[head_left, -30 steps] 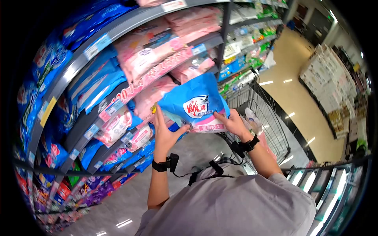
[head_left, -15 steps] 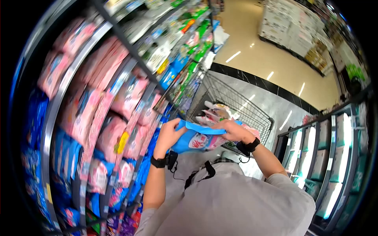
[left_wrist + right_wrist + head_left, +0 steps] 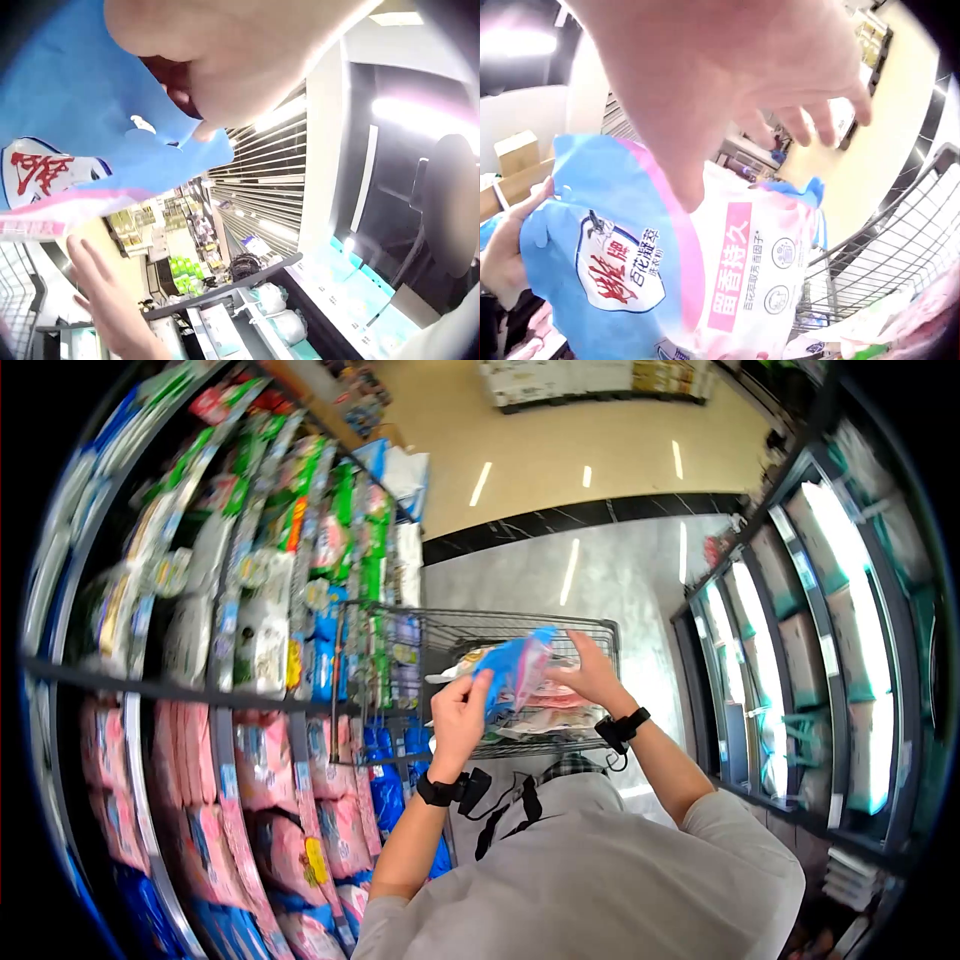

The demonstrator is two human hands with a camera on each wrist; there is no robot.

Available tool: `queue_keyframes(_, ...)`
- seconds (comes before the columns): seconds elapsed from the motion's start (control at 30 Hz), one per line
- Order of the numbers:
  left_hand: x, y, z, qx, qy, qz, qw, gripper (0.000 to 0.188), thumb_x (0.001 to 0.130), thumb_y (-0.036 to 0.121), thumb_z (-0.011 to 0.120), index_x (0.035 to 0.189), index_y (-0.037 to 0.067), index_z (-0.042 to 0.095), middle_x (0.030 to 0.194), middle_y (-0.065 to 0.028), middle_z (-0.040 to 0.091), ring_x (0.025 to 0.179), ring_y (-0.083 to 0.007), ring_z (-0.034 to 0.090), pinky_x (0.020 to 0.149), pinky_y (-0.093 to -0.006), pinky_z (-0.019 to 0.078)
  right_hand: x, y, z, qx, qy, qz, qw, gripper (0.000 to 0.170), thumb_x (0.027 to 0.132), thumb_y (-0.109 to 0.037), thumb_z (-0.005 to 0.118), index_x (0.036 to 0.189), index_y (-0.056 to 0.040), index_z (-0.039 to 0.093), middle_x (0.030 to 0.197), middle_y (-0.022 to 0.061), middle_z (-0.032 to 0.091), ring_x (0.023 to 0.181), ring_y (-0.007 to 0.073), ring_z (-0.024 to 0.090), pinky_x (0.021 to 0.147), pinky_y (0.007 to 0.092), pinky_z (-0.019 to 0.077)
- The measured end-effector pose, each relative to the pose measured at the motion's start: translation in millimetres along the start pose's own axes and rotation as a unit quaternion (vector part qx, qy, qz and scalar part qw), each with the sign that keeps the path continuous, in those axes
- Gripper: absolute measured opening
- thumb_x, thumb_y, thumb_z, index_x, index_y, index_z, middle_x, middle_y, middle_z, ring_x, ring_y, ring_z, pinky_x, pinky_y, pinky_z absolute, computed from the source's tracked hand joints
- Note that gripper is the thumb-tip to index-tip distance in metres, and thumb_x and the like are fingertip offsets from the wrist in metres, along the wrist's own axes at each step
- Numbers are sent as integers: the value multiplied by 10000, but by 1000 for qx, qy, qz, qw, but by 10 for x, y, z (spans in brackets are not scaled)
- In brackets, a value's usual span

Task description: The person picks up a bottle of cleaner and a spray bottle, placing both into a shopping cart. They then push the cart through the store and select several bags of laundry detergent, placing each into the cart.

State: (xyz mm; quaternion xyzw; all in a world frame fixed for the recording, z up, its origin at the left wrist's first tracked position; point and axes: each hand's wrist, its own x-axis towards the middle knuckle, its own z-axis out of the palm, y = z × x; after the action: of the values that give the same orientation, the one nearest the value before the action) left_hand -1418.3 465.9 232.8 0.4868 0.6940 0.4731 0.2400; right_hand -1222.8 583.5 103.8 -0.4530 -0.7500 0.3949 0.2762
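Note:
A blue, pink and white bag (image 3: 512, 672) with red characters hangs over the cart in the head view. My left hand (image 3: 460, 722) grips its blue end; in the left wrist view that hand (image 3: 217, 60) has its fingers curled on the blue film (image 3: 82, 97). My right hand (image 3: 590, 678) is at the bag's other side, fingers spread. From the right wrist view, the right hand (image 3: 735, 82) has its fingers extended beyond the bag (image 3: 660, 255), with the thumb in front of the pink and white part.
Below the bag, a wire shopping cart (image 3: 480, 622) holds several pink and white packages (image 3: 550, 722). Shelves of pink bags (image 3: 262, 760) and green and white packs (image 3: 265, 600) stand at left. Lit shelves (image 3: 800, 660) line the right side; pale floor (image 3: 520, 575) lies beyond the cart.
The view has turned rightward, away from the pink bags. The bag has moved from beside the shelf to above the cart, and the right hand's fingers have spread from it.

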Motion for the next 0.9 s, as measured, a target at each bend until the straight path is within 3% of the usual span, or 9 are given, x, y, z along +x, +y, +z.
queue_keyframes(0.03,66,-13,81,3,-2,1,1000,424,923,235,613,622,-3,432,567,33,304,565,-55,273,475,-280,223,-103,261,0,-58,-39,45,997,795,773,-568,668,1261,41,511,1274,282,504,1180,311,529,933,426,461)
queue_keyframes(0.07,125,-89,193,-32,-3,-22,999,417,936,243,594,610,33,442,570,56,319,567,-44,279,472,-269,214,-157,354,-103,-58,-28,65,996,795,773,-568,668,1261,41,511,1274,282,504,1180,311,529,933,426,461)
queue_keyframes(0.1,204,-103,261,-46,-5,-27,999,408,944,257,584,614,52,459,569,66,338,558,-34,298,467,-257,226,-195,424,-215,62,-223,197,953,803,788,-600,635,1266,31,505,1231,261,539,1103,285,573,836,400,502)
queue_keyframes(0.13,259,-119,323,-59,-8,-37,998,400,953,270,573,619,71,477,568,76,357,548,-25,317,463,-245,238,-324,469,-278,190,-400,313,840,812,803,-633,602,1272,22,500,1188,240,573,1027,259,616,739,373,544)
queue_keyframes(0.17,272,-88,410,-94,-10,-80,992,398,956,279,568,625,73,491,560,73,380,535,-24,342,464,-238,263,-513,449,-255,303,-381,323,811,794,828,-658,547,1256,10,506,1083,186,631,900,198,650,581,296,538)
queue_keyframes(0.3,417,-267,838,-195,-30,-131,972,401,955,313,565,652,50,557,560,30,507,511,-40,436,468,-231,330,-866,265,-62,393,-356,343,775,744,850,-632,539,1269,-19,497,1059,158,644,847,184,648,585,286,524)
queue_keyframes(0.37,427,-332,983,-184,-38,-134,973,407,946,325,578,671,25,585,584,-18,571,522,-62,490,473,-230,365,-878,148,-88,601,-315,422,601,618,907,-544,519,1258,-37,488,1055,133,651,778,183,642,571,288,515)
queue_keyframes(0.53,465,-612,1242,-158,-63,-176,970,358,943,302,588,705,35,579,630,-14,574,536,-80,527,512,-227,428,-742,632,39,667,-98,357,646,276,936,-314,565,1073,-76,537,871,57,624,705,177,625,598,314,501)
queue_keyframes(0.9,634,-1405,1337,-317,62,-289,901,306,900,318,648,778,57,546,700,-35,591,617,-119,589,575,-244,511,433,1135,-67,612,-161,396,666,150,914,-208,597,871,-65,594,741,27,626,623,116,607,544,239,514)
